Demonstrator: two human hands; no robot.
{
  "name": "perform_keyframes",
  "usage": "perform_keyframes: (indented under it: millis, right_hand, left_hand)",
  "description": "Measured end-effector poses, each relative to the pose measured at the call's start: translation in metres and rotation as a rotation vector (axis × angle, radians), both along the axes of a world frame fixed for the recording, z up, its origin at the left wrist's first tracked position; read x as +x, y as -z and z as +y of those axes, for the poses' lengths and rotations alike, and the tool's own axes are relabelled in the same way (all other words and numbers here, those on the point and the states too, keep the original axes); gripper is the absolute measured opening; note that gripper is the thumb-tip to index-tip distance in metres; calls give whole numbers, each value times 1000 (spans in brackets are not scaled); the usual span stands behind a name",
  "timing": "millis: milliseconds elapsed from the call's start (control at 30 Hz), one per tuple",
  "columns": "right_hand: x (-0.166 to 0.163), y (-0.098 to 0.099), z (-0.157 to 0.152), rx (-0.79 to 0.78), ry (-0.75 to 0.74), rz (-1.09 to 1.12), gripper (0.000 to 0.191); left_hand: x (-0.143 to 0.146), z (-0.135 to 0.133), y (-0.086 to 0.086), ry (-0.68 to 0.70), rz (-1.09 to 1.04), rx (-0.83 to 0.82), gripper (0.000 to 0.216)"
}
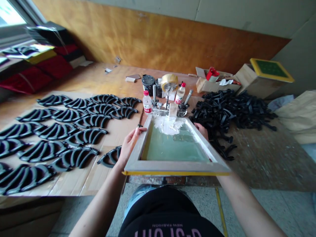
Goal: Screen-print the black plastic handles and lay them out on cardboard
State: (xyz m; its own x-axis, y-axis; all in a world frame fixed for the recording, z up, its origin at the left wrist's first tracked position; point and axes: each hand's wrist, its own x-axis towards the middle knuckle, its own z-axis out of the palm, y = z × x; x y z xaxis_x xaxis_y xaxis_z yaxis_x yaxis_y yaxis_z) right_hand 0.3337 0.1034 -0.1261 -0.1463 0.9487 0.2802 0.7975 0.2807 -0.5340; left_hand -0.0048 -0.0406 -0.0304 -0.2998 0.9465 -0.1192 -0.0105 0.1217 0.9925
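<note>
While I watch through the head camera, the frame [177, 167] sits between the wearer's two hands, its far end close to a metal clamp [159, 112]. It is pale, greyish wood with a yellow strip [177, 173] along the near edge. Inside, the mesh [172, 149] looks milky green, and thick white paste [170, 126] is smeared unevenly over its far end, where a pale block [173, 110] stands.

I see the left hand [129, 143] at the frame's left side, thumb and forefinger along the edge; I can't tell whether it grips. The right hand [201, 131] is at the right side, partly hidden, so I can't tell its hold either. Left of the frame I have rows of black curved pieces [79, 156]; right of it, a loose black heap [227, 105].
</note>
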Motion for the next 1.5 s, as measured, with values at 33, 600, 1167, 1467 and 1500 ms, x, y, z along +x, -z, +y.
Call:
perform_keyframes:
  millis: [33,600,1167,1467,1500]
  right_hand:
    - [2,-6,6,24,59,31,37]
    - [-100,-24,-32,123,-611,-417,16]
    - [-100,-42,-25,129,-577,-229,22]
    - [-37,-61,57,62,110,9,33]
    - [-23,-52,53,39,168,53,29]
  left_hand:
    - [-1,-7,8,8,28,-47,52]
    - [-7,-22,119,56,78,-252,74]
    - [-2,-21,86,86,0,-265,84]
    - [-6,3,7,8,-16,-126,65]
    - [-5,13,-1,-6,-54,-43,62]
